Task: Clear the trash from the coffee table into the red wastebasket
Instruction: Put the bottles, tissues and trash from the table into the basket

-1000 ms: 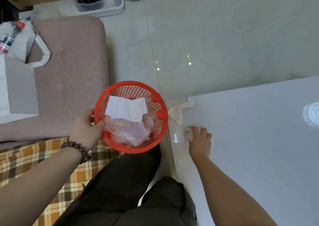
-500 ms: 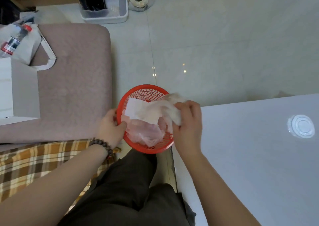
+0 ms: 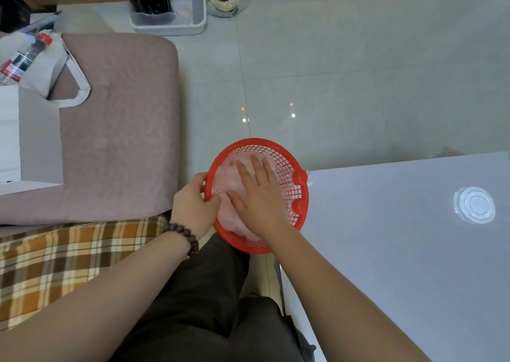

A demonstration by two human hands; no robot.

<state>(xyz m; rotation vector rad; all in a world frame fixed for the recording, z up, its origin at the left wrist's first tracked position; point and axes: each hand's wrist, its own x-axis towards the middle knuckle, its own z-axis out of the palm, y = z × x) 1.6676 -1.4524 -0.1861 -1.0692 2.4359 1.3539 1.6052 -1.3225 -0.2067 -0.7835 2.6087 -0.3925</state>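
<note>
The red wastebasket (image 3: pixel 296 196), a round mesh basket, hovers by the near left corner of the grey coffee table (image 3: pixel 386 251). My left hand (image 3: pixel 193 205) grips its left rim. My right hand (image 3: pixel 258 198) lies flat inside it, fingers spread, pressing on crumpled pale trash (image 3: pixel 230 179) that fills the basket. A clear plastic lid (image 3: pixel 474 205) lies on the table at the right.
A mauve sofa cushion (image 3: pixel 118 129) is at the left, with a white box (image 3: pixel 27 138), a tote bag and a bottle (image 3: pixel 23 58) on it. A plaid blanket (image 3: pixel 69 256) lies below. A grey tray (image 3: pixel 171 11) stands on the tiled floor behind.
My right hand took the tissues from the table corner, carried them into the basket, let go, and now presses flat on the trash. The basket has moved closer to the table.
</note>
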